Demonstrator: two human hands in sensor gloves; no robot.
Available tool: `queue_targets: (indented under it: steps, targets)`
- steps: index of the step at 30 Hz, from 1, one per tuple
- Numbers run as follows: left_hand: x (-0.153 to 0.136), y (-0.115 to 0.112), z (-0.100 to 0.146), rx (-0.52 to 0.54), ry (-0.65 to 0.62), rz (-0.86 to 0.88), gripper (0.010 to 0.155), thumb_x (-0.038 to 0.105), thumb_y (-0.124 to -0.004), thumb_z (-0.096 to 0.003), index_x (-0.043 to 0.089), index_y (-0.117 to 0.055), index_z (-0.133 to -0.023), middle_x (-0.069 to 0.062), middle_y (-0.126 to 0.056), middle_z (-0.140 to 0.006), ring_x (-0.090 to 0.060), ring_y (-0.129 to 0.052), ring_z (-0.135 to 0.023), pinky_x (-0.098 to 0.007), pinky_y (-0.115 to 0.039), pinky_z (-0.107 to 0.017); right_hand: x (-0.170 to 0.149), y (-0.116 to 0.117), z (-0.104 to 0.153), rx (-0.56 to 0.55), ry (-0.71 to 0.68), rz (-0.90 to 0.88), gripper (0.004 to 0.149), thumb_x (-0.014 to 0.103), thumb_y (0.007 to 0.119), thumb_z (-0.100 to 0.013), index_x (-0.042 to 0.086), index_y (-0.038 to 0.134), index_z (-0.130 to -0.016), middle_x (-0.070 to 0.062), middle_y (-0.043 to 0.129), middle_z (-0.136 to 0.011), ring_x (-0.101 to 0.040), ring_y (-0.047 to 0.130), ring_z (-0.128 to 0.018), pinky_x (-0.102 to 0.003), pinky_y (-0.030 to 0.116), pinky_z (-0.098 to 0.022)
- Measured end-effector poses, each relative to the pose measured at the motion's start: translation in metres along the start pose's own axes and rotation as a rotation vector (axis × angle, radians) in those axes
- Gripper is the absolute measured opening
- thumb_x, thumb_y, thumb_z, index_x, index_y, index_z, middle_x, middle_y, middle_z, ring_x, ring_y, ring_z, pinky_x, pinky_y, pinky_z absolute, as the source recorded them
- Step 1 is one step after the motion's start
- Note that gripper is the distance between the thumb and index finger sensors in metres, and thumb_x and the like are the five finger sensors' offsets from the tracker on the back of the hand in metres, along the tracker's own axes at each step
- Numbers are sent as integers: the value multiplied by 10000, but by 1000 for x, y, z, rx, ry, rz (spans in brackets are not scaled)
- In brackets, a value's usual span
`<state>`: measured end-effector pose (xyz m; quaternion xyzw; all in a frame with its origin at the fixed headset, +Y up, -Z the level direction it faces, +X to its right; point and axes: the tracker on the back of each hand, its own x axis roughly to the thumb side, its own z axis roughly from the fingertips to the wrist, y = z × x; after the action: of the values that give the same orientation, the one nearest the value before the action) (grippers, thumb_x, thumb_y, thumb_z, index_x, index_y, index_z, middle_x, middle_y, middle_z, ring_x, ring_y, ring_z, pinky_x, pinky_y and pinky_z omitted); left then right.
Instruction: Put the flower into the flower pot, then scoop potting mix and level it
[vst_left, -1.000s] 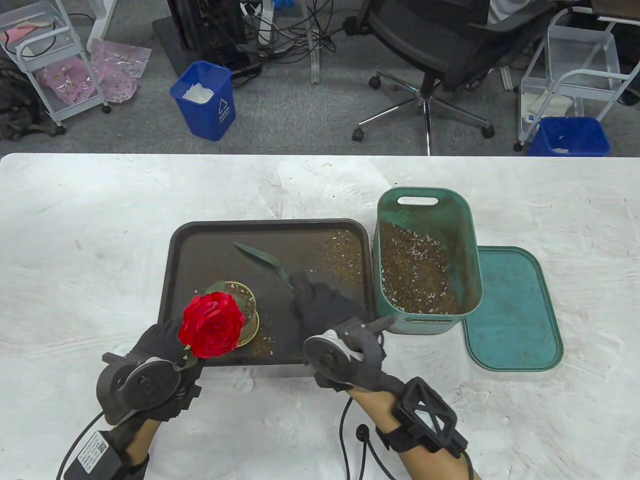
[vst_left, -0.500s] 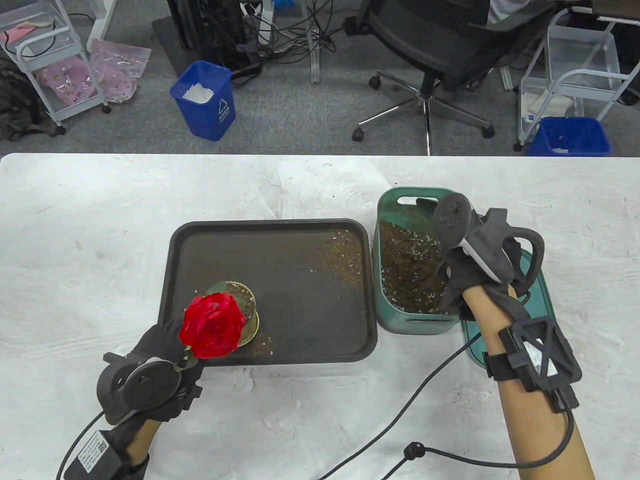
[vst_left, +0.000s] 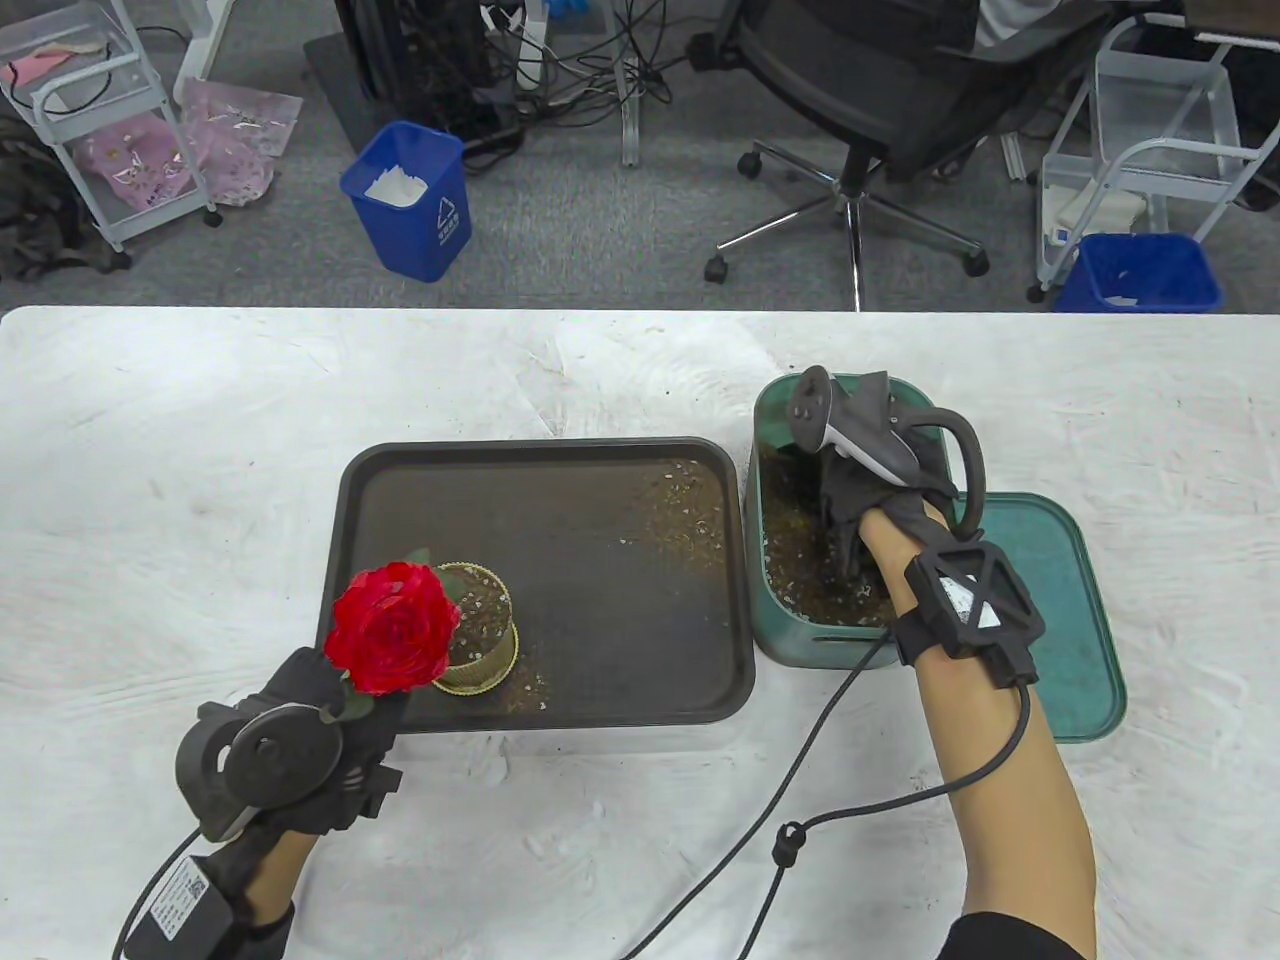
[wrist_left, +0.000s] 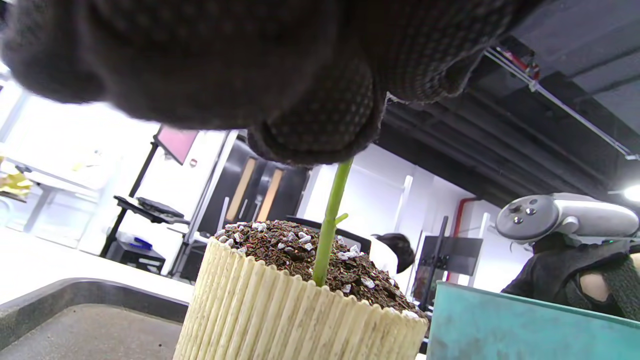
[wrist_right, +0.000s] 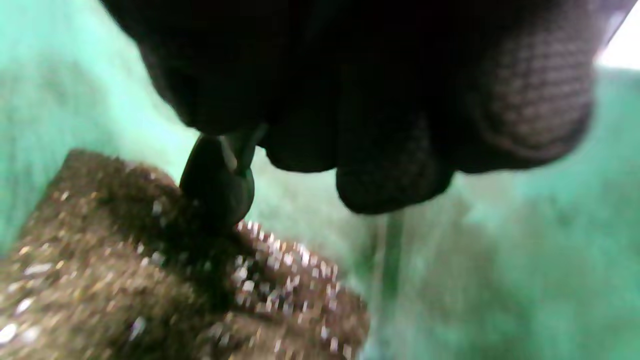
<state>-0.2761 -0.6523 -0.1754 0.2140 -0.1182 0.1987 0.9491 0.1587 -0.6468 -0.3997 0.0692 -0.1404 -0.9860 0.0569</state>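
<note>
**Scooping mix while the flower is held upright**

Scoop work is the step in hand. The right hand (vst_left: 880, 490), at centre right of the table view, is down inside the green bin (vst_left: 770, 440), its fingers clenched round a dark scoop (wrist_right: 217, 180) whose tip sits in the potting mix (wrist_right: 125, 260); the right wrist view is blurred, so how full the scoop is cannot be told.

The left hand (vst_left: 300, 740), at lower left, pinches the green stem (wrist_left: 330, 220) just below the red flower (vst_left: 392, 628). The stem stands in the ribbed pot (wrist_left: 280, 320), which sits at the lower left of the dark tray (vst_left: 560, 450) on the white surface (vst_left: 200, 450). The pot already holds a mound of mix around the stem, heaped above the rim.

To do this well, I would judge:
- Take a modest load; the pot looks near full, and an overfilled scoop would spill on the way across the tray.
- Carry the scoop level and low from bin to pot.
- Keep the stem vertical and centred with the left hand, without pulling up.
- Tip the mix in beside the stem, not onto the bloom.
- Level with the scoop's back, pressing lightly outward towards the rim.
</note>
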Motion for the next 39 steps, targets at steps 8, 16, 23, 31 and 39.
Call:
queue_targets:
  steps: [8,16,23,31,39]
  targets:
    - [2,0,1,2,-13,-21,440,463,-793,-401,200,-941,-722,-11,-1040,-465,-149,-1026,-128,-382,-924,-249,-22,25,-13,505,74,-532,553,302,766,-386,1,720,-847,-109,978,-555,-263,1071,-253,-427,946,-146]
    - [4,0,1,-2,-29,-39,442,462,-795,-400,198,-941,-723,-9,-1040,-465,-149,-1026,-129,-383,-923,-248,-44,30,4,596,71,-931,557,311,745,-396,-29,714,-836,-113,977,-533,-229,1071,-222,-389,955,-103]
    - [5,0,1,0,-28,-39,440,463,-795,-400,200,-942,-721,-6,-1040,-465,-149,-1026,-127,-383,-924,-249,-72,29,31,541,103,-1200,545,309,737,-403,-26,723,-833,-121,991,-514,-216,1084,-185,-364,973,-52]
    - [4,0,1,0,-19,-33,441,462,-795,-400,199,-943,-721,-10,-1040,-465,-149,-1026,-128,-382,-924,-249,-97,9,66,408,73,-1380,543,310,737,-404,-23,725,-832,-123,989,-513,-221,1082,-186,-369,971,-52]
    - [4,0,1,1,-22,-40,441,462,-795,-400,199,-942,-722,-6,-1040,-465,-149,-1026,-128,-382,-924,-250,-61,-19,107,371,-150,-1384,540,316,738,-411,-20,725,-834,-122,990,-515,-214,1082,-161,-360,967,-40]
